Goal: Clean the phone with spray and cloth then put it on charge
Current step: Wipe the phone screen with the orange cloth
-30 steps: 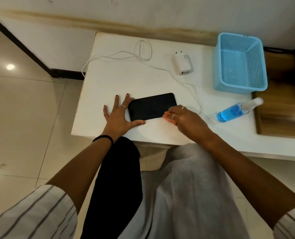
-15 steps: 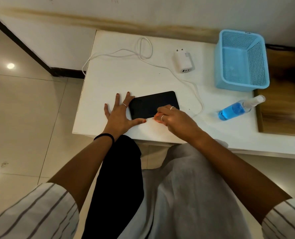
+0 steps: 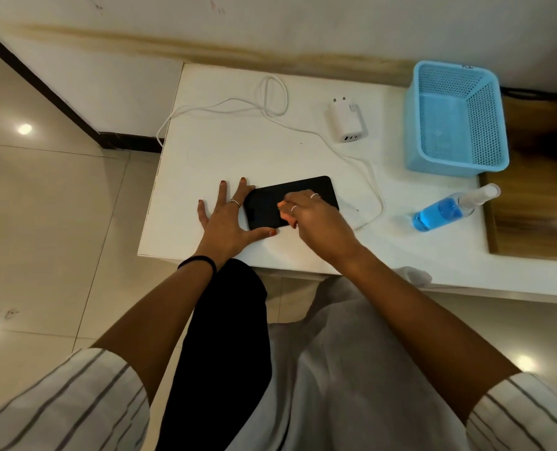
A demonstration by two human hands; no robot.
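Phone (image 3: 272, 203) lies flat, screen dark, near the front edge of the white table (image 3: 225, 151). The left hand (image 3: 226, 224) is spread flat beside it, fingers straight, thumb along the phone's near edge. The right hand (image 3: 316, 219) rests over the phone's right half with fingers bent; whether it holds a cloth cannot be told. A white cable (image 3: 306, 131), charger (image 3: 347, 122), blue basket (image 3: 495, 125) and spray bottle (image 3: 446, 209) sit farther back and right. Glossy floor tiles (image 3: 42, 222) lie on the left.
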